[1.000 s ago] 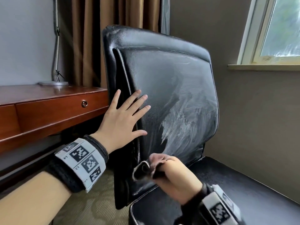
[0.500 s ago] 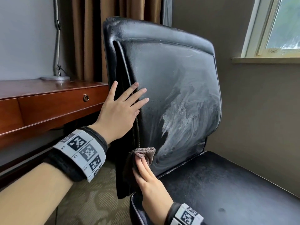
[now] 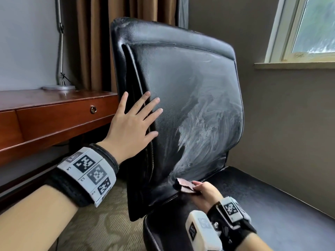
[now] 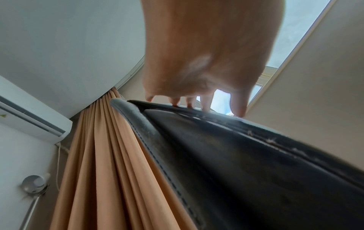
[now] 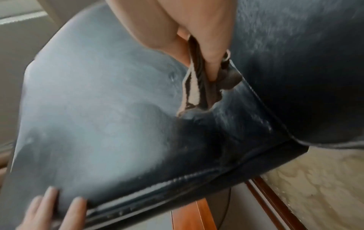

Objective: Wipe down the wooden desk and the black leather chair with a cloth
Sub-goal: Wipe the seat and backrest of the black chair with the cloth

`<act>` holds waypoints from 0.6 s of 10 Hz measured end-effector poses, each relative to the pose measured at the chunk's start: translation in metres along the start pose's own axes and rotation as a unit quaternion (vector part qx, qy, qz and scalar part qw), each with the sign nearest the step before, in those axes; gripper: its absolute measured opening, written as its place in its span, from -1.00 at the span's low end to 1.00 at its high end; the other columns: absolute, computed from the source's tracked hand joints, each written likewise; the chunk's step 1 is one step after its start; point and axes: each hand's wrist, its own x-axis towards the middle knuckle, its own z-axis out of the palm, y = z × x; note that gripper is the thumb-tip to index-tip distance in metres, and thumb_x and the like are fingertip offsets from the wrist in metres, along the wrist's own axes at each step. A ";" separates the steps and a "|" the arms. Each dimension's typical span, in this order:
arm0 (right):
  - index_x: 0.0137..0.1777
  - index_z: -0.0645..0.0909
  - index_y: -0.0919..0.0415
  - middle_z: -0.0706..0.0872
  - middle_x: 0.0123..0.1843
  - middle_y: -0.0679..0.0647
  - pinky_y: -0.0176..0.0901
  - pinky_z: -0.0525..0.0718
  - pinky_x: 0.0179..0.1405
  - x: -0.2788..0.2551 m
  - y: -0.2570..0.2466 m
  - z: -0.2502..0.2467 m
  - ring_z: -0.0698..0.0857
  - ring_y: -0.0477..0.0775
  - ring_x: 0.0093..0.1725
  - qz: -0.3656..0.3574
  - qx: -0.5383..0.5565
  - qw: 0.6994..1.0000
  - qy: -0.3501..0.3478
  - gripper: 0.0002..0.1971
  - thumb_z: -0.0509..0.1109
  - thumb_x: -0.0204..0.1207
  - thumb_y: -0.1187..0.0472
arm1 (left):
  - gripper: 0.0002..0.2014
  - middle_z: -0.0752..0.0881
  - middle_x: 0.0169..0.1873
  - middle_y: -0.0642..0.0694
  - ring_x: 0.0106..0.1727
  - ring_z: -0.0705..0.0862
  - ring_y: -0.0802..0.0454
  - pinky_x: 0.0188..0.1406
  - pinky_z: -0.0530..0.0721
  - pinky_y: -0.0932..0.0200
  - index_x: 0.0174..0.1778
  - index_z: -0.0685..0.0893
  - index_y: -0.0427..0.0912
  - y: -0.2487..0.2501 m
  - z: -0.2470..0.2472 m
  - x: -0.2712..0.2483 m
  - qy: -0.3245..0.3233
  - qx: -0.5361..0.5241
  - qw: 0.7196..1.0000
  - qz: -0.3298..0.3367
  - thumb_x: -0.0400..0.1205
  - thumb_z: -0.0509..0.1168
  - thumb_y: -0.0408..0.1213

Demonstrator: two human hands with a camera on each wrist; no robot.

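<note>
The black leather chair (image 3: pixel 190 91) fills the middle of the head view, its backrest streaked with pale wipe marks at the lower right. My left hand (image 3: pixel 133 124) lies flat with spread fingers on the backrest's left edge; the left wrist view shows its fingertips (image 4: pixel 204 105) touching the leather (image 4: pixel 256 163). My right hand (image 3: pixel 203 192) grips a bunched brown cloth (image 3: pixel 184 185) at the seam where backrest meets seat. In the right wrist view the cloth (image 5: pixel 199 87) is pinched in my fingers against the leather (image 5: pixel 88 116). The wooden desk (image 3: pixel 45 113) stands at left.
A lamp base (image 3: pixel 58 87) and its metal stem stand on the desk's back. Brown curtains (image 3: pixel 94 42) hang behind the chair. A window (image 3: pixel 311 28) with a sill is at upper right, above a grey wall. Patterned carpet (image 3: pixel 101 223) lies below.
My right hand has slid the cloth rightward along the bottom of the backrest, from its lower left edge toward the seat seam. The left hand stays flat on the backrest.
</note>
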 end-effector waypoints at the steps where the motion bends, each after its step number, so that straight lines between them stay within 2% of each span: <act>1: 0.08 0.42 0.55 0.53 0.01 0.48 0.03 0.73 -0.29 0.006 0.020 0.037 0.59 0.43 0.05 0.025 0.078 0.997 -0.007 -0.63 -0.19 0.50 0.70 | -0.37 0.38 0.56 -0.07 0.62 0.25 -0.12 0.52 0.03 -0.38 0.49 0.50 -0.05 0.000 0.002 0.000 -0.011 0.007 1.000 -0.001 0.55 0.11 0.21; 2: -0.37 0.45 0.54 0.46 -0.39 0.39 -0.18 0.54 -0.61 0.052 0.085 0.057 0.53 0.25 -0.40 0.022 -0.047 0.998 0.044 -0.72 0.06 0.52 0.42 | -0.32 0.38 0.56 -0.06 0.62 0.24 -0.10 0.52 0.05 -0.38 0.49 0.49 -0.04 -0.002 0.003 0.000 -0.020 0.004 1.000 -0.001 0.52 -0.04 0.22; 3: -0.33 0.57 0.79 0.67 -0.48 0.42 -0.10 0.59 -0.43 0.028 0.107 0.069 0.70 0.30 -0.43 0.069 -0.139 0.986 -0.067 -0.68 0.32 0.23 0.38 | -0.31 0.37 0.57 -0.06 0.63 0.21 -0.09 0.53 0.04 -0.38 0.50 0.47 -0.04 0.000 0.004 -0.001 -0.026 -0.004 1.000 -0.003 0.52 -0.05 0.22; 4: -0.44 0.56 0.34 0.64 -0.58 0.06 -0.25 0.57 -0.38 -0.008 0.094 0.070 0.60 -0.03 -0.47 0.077 -0.143 0.982 -0.092 -0.80 0.23 0.35 0.52 | -0.32 0.37 0.57 -0.04 0.63 0.22 -0.08 0.52 0.04 -0.38 0.51 0.46 -0.02 -0.002 0.004 -0.001 -0.023 -0.011 1.000 -0.002 0.53 -0.05 0.23; 5: -0.26 0.45 0.37 0.64 -0.52 0.18 -0.25 0.67 -0.38 0.010 0.042 0.053 0.65 0.01 -0.49 0.103 -0.015 0.987 -0.125 -0.66 -0.08 0.59 0.60 | -0.31 0.37 0.57 -0.03 0.62 0.24 -0.07 0.52 0.06 -0.39 0.51 0.46 -0.01 -0.005 0.004 -0.002 -0.023 -0.010 1.000 0.004 0.53 -0.05 0.24; 6: -0.31 0.39 0.37 0.59 -0.68 0.14 -0.22 0.60 -0.39 0.027 0.008 0.037 0.58 0.04 -0.55 0.060 0.002 0.998 -0.016 -0.67 -0.09 0.60 0.55 | -0.32 0.36 0.57 -0.04 0.63 0.22 -0.07 0.52 0.05 -0.38 0.51 0.46 -0.02 0.000 0.005 -0.001 -0.028 -0.016 0.999 -0.007 0.53 -0.04 0.22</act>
